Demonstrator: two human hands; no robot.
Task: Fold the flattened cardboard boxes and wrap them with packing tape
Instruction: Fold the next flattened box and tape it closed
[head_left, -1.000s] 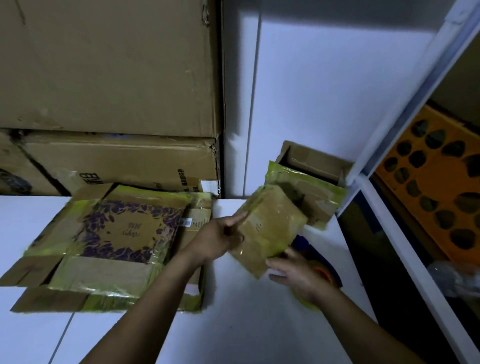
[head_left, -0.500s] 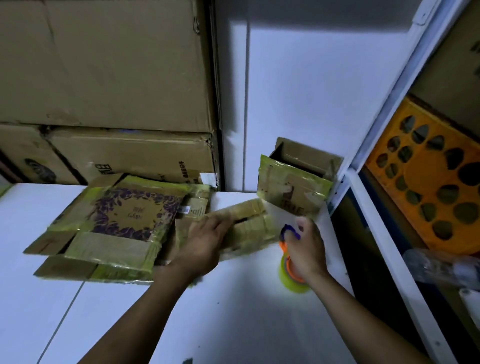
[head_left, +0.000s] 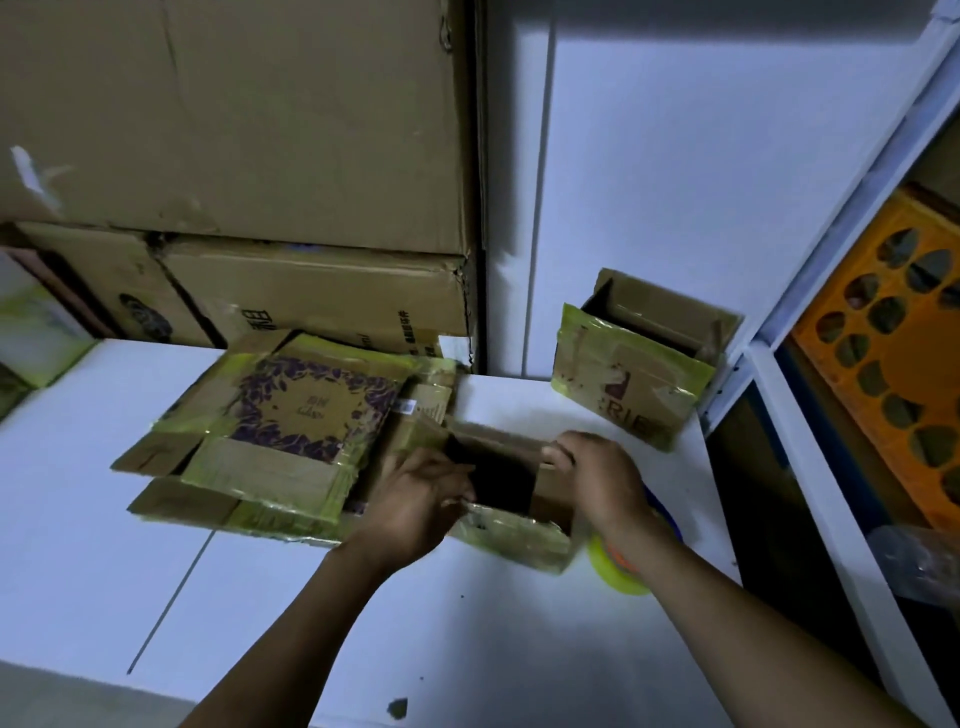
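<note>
White table (head_left: 311, 597), open box (head_left: 514, 535) near right edge

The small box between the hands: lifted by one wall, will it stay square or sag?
Probably light: the small box is open and looks empty inside. Likely to skew, since the left hand and right hand hold its walls apart. The glossy tape on its near wall may feel slippery.

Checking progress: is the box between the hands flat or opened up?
Opened up: box shows a dark hollow inside; left hand and right hand hold its walls.
</note>
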